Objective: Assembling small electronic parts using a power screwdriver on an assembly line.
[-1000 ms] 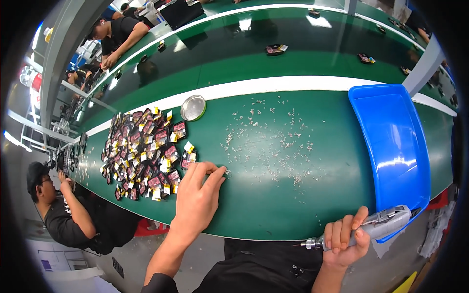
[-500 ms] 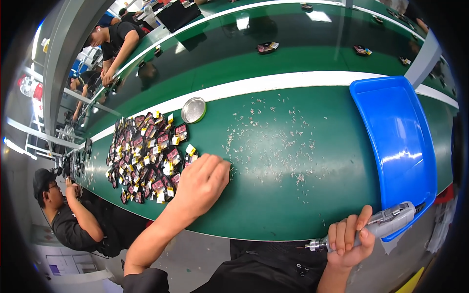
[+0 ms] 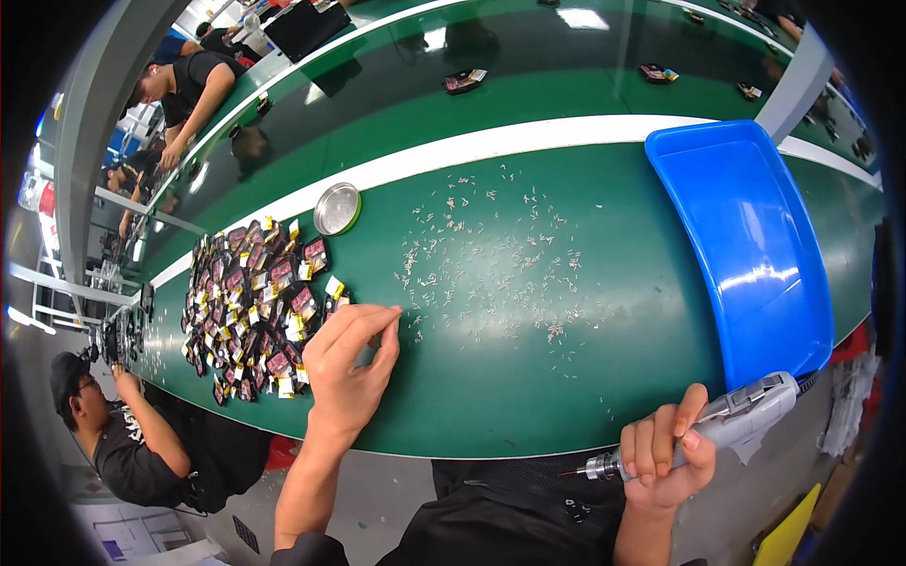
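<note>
My left hand (image 3: 347, 370) hovers over the green bench between the heap and the scattered pieces. Thumb and forefinger are pinched together; whatever lies between them is too small to make out. Just beyond the fingertips, many tiny pale slivers, like little pins or screws (image 3: 555, 330), are strewn across the bench. Left of this hand is a heap of small black devices (image 3: 247, 316) with clear-pinkish windows and yellow-and-white tabs. My right hand (image 3: 666, 451) wraps round a grey electric screwdriver (image 3: 750, 412) at the bench's front edge, its thin bit pointing left.
An upright-rimmed blue tray (image 3: 763, 250) stands on the right. A round metal tin (image 3: 337, 208) sits behind the heap. Beyond a white rail (image 3: 491, 143), a green conveyor (image 3: 566, 99) carries several black devices. Other people work at left, one (image 3: 123, 424) seated along the same bench.
My left hand has turned from a curled, knuckles-up pose to a visible thumb-and-forefinger pinch. The whole view has shifted slightly. My right hand keeps its grip on the screwdriver.
</note>
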Tool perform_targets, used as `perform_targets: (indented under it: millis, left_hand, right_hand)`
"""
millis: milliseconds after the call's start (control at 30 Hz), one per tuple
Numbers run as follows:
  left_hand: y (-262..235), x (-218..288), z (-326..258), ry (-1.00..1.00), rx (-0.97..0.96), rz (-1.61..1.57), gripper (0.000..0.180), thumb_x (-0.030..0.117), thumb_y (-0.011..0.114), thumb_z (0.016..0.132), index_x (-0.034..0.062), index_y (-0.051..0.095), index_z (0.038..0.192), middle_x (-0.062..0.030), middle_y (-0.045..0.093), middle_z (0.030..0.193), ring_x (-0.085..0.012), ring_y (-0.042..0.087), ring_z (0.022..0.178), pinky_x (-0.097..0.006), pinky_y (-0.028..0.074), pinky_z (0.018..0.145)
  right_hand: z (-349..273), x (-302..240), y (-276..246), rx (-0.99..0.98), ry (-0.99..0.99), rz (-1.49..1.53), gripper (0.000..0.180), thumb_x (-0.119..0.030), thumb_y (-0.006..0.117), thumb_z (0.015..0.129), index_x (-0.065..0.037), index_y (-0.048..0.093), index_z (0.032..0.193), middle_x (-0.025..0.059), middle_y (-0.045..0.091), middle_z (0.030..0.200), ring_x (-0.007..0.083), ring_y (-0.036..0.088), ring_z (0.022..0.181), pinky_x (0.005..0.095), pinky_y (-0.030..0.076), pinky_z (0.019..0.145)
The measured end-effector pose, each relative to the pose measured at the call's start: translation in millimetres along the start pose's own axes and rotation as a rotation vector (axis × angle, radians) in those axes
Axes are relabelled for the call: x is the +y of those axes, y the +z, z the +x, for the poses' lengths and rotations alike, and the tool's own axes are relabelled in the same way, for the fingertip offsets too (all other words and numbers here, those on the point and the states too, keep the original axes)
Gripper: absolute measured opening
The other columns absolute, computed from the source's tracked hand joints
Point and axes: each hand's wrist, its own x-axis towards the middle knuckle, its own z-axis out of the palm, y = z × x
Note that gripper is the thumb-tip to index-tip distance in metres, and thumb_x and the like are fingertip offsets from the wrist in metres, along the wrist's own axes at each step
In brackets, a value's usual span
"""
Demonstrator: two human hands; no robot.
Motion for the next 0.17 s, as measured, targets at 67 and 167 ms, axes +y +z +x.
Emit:
perform_targets:
  millis: [67,167]
  left_hand:
    - [-1.0,0.7,-1.6,-0.096,0.014,-0.103,0.016,-0.014,0.064,0.076,-0.0051,0.065,0.088,-0.0096,0.065,0.079,-0.0144,0.060,0.066,-0.024,0.048,0.061]
    - [2.1,-2.7,-7.3,-0.156,0.048,-0.160,0.018,-0.013,0.066,0.074,-0.0023,0.066,0.089,-0.0084,0.066,0.078,-0.0138,0.057,0.060,-0.026,0.047,0.057]
  right_hand:
    - [-0.8,1.7,0.8,0.022,-0.005,0.013,0.010,-0.010,0.046,0.082,-0.004,0.041,0.087,0.0044,0.038,0.048,0.0153,0.037,0.036,0.0324,0.038,0.042]
    - [-1.6,2.9,1.3,0.029,0.004,-0.004,0.010,-0.010,0.047,0.082,-0.004,0.040,0.086,0.0044,0.038,0.048,0.0152,0.037,0.036,0.0323,0.039,0.041]
